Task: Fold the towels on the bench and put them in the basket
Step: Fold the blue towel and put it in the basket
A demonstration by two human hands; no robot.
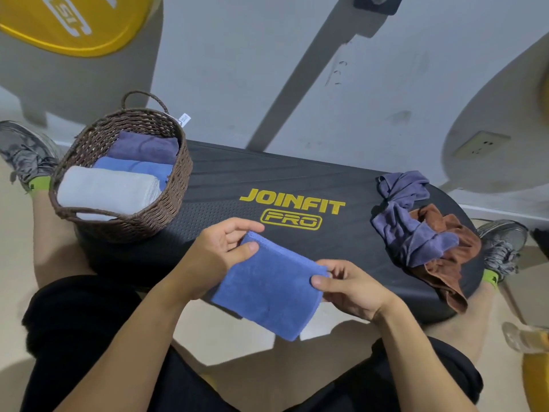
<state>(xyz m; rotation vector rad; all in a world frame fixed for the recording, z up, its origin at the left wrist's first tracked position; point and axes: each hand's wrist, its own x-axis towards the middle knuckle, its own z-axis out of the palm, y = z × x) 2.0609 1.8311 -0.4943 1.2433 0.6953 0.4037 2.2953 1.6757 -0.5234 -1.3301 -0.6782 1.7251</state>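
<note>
1. The left hand pinches the far corner of a folded blue towel, thumb on top, fingers curled beneath.
2. The right hand grips its opposite corner the same way.
3. The towel hangs over the near edge of the black bench.
4. A wicker basket sits on the bench's left end, holding three folded towels.
5. A crumpled purple towel lies over a brown towel at the bench's right end.

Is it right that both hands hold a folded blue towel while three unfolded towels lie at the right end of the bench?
Not quite: the head view shows two unfolded towels there, a purple towel and a brown towel, not three.
</note>
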